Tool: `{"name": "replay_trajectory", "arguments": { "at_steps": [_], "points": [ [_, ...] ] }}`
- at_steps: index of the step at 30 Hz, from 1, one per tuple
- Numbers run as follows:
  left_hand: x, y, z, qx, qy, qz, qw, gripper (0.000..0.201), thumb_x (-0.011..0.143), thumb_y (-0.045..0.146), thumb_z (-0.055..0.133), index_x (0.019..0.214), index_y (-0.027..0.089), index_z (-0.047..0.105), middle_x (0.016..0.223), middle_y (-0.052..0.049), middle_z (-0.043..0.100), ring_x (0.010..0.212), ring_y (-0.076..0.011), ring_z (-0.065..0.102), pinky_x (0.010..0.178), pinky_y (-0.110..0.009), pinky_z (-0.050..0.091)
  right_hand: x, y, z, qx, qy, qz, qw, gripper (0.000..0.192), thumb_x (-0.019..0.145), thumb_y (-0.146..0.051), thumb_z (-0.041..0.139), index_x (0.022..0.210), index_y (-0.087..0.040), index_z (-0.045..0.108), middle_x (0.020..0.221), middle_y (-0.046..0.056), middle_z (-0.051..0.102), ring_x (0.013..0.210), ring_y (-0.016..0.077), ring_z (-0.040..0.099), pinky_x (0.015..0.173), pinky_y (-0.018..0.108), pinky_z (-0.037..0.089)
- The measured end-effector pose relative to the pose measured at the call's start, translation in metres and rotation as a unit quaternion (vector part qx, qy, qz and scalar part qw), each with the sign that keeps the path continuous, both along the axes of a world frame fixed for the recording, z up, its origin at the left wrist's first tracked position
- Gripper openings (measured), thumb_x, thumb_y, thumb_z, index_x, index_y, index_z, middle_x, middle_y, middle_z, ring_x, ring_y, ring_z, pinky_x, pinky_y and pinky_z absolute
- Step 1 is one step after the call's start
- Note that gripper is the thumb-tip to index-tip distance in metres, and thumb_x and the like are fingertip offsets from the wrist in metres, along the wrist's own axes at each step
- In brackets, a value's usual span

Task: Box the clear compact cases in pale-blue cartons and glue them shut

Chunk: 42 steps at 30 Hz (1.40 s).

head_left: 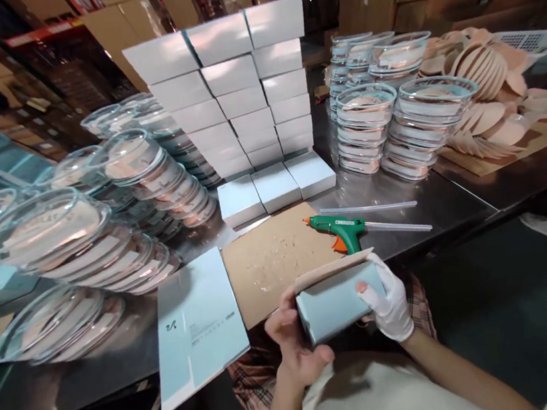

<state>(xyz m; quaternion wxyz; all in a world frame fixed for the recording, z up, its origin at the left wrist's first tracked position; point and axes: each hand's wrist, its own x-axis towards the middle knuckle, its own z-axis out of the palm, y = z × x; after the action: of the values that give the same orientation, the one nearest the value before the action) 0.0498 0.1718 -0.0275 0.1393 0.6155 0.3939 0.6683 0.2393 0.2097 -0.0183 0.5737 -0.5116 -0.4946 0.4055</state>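
A light blue cardboard box [341,300] is held tilted over my lap, with a brown flap edge along its far side. My right hand [389,300], in a white glove with the thumb tip bare, grips its right end. Bare fingers of my left hand [294,343] curl against the left end, while that thumb sticks out below. Just beyond the box lies a green glue gun [341,225] with an orange tip and trigger. A flat light blue printed carton [199,326] rests left of my hands, partly over the table edge.
A glue-spotted cardboard sheet [270,252] covers the table ahead. Clear glue sticks [369,208] lie at the glue gun. White boxes [239,95] are stacked behind. Stacks of clear round containers stand left [147,161] and right [368,118]. Beige discs [483,76] pile up far right.
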Motion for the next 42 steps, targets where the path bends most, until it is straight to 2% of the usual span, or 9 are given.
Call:
{"name": "replay_trajectory", "arguments": {
  "at_steps": [6,10,14,18,22,27,33,38,42],
  "points": [
    [-0.016,-0.005,-0.009,-0.076,0.144,-0.031,0.986,0.028,0.099,0.052,0.064,0.111,0.027,0.068,0.096,-0.006,0.07,0.111,-0.0277,0.067,0.095,-0.038,0.054,-0.009,0.014,0.012,-0.001,0.146,0.043,0.988,0.09,0.067,-0.015,0.073,0.148,-0.038,0.04,0.128,0.003,0.066,0.092,0.0161,0.064,0.08,0.028,0.061],
    [-0.014,-0.009,-0.015,-0.166,0.076,-0.01,0.983,0.039,0.098,0.061,0.062,0.105,0.024,0.069,0.096,-0.006,0.07,0.108,-0.0285,0.068,0.1,-0.043,0.052,-0.01,0.007,0.009,-0.005,0.148,0.052,0.988,0.09,0.072,-0.012,0.071,0.151,-0.039,0.039,0.135,0.003,0.063,0.105,0.0175,0.065,0.087,0.029,0.059],
    [-0.015,-0.017,-0.02,-0.237,0.102,-0.11,0.96,0.061,0.085,0.074,0.07,0.115,0.022,0.068,0.11,-0.011,0.07,0.101,-0.0285,0.069,0.089,-0.041,0.056,0.0,0.008,-0.001,-0.02,0.13,0.066,0.989,0.084,0.073,-0.015,0.069,0.149,-0.036,0.042,0.137,0.005,0.064,0.102,0.0179,0.067,0.083,0.029,0.058],
    [-0.017,-0.021,-0.03,-0.239,0.126,-0.105,0.957,0.043,0.085,0.056,0.079,0.111,0.023,0.071,0.112,-0.011,0.071,0.101,-0.0282,0.07,0.086,-0.04,0.057,0.02,0.043,-0.001,-0.041,-0.081,-0.012,0.996,0.041,0.086,-0.036,0.064,0.124,-0.023,0.064,0.125,0.012,0.069,0.107,0.0252,0.068,0.094,0.04,0.056],
    [-0.018,-0.014,-0.037,-0.265,0.069,-0.003,0.962,0.036,0.083,0.049,0.081,0.106,0.023,0.072,0.099,-0.007,0.072,0.093,-0.0274,0.07,0.084,-0.04,0.056,0.028,0.095,0.011,-0.193,-0.378,-0.029,0.905,0.038,0.084,-0.052,0.071,0.097,-0.016,0.072,0.113,0.021,0.073,0.112,0.0378,0.068,0.101,0.05,0.048],
    [-0.02,-0.005,-0.046,-0.292,-0.045,0.021,0.955,0.044,0.084,0.054,0.077,0.111,0.021,0.068,0.104,-0.007,0.071,0.094,-0.0248,0.068,0.081,-0.035,0.054,0.036,0.126,0.012,-0.263,-0.329,0.044,0.906,0.031,0.061,-0.039,0.086,0.064,-0.019,0.063,0.072,0.011,0.072,0.088,0.0339,0.073,0.077,0.036,0.05],
    [-0.019,0.001,-0.045,-0.279,-0.082,0.041,0.956,0.043,0.086,0.055,0.076,0.11,0.021,0.067,0.103,-0.007,0.07,0.094,-0.0248,0.067,0.082,-0.035,0.053,0.045,0.098,0.019,-0.223,-0.162,0.035,0.961,0.036,0.075,-0.057,0.063,0.08,-0.022,0.056,0.07,0.004,0.07,0.061,0.0192,0.065,0.055,0.029,0.051],
    [-0.012,0.006,-0.02,-0.267,-0.05,0.055,0.961,0.037,0.085,0.049,0.078,0.108,0.022,0.069,0.105,-0.006,0.071,0.1,-0.0284,0.068,0.088,-0.037,0.053,0.031,0.041,0.037,-0.152,0.049,0.114,0.98,0.051,0.074,-0.061,0.077,0.103,-0.02,0.066,0.07,0.001,0.07,0.054,0.0145,0.058,0.051,0.026,0.049],
    [-0.005,0.009,-0.007,-0.26,-0.027,0.055,0.964,0.034,0.086,0.044,0.078,0.111,0.022,0.069,0.107,-0.006,0.071,0.101,-0.0277,0.068,0.088,-0.037,0.052,0.025,0.0,0.035,-0.132,-0.039,0.147,0.98,0.032,0.08,-0.049,0.078,0.096,-0.021,0.076,0.064,0.001,0.068,0.053,0.0174,0.059,0.05,0.029,0.051]
  ]
}}
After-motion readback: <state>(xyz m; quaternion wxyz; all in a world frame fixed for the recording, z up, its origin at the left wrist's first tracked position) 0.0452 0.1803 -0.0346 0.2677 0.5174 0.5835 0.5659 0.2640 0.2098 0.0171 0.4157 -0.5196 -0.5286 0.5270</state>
